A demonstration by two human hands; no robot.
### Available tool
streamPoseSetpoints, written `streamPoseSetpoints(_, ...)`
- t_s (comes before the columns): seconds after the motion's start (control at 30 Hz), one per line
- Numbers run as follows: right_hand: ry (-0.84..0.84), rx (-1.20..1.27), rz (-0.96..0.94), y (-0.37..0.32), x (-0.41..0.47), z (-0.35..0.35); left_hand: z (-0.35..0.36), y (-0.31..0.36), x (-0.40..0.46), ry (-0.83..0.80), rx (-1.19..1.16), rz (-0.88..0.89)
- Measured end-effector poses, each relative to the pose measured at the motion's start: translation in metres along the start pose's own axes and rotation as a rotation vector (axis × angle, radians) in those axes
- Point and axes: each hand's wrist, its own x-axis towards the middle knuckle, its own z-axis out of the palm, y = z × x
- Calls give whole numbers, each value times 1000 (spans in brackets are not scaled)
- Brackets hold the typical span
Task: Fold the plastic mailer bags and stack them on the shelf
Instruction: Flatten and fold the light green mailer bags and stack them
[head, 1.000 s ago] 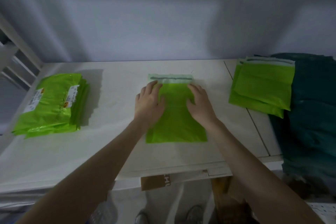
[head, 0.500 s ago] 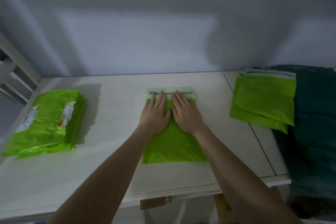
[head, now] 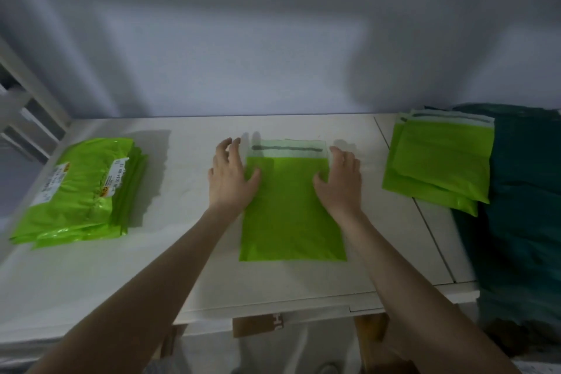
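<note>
One mailer bag (head: pixel 291 209), two hands (head: pixel 232 179)

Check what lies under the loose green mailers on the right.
The two green mailers overlap each other, resting partly on the white shelf and partly on dark teal material; anything beneath is covered.

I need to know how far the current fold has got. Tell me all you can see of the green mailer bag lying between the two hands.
The green mailer bag is a glossy lime plastic rectangle lying flat on the white shelf, long side running away from the person. Its far end is a paler flap with a dark strip across, open and unfolded. The left hand rests on its left edge and the right hand on its right edge, fingers relaxed and spread. No fold shows yet.
</note>
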Motion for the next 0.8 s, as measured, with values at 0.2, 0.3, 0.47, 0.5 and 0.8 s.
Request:
streamPoseSetpoints(0.2, -198, 230, 233, 4, -8, -17, -14, 2, 0, -269, -193, -259)
streamPoseSetpoints(0.3, -230, 297, 329, -3, -10, -16, -8, 5, 0, -295, -288, -363)
streamPoseSetpoints(0.47, -182, 314, 385, -2, -10, -12, -3, 1, -1, -261, -584, -471)
streamPoseSetpoints(0.5, -172, 356, 391, -1, -9, -12, -3, -1, -2, -250, -634, -470)
streamPoseSetpoints(0.8, -126, 665, 469, 1, -3, -19, -20, 10, -2, -205, -925, -494)
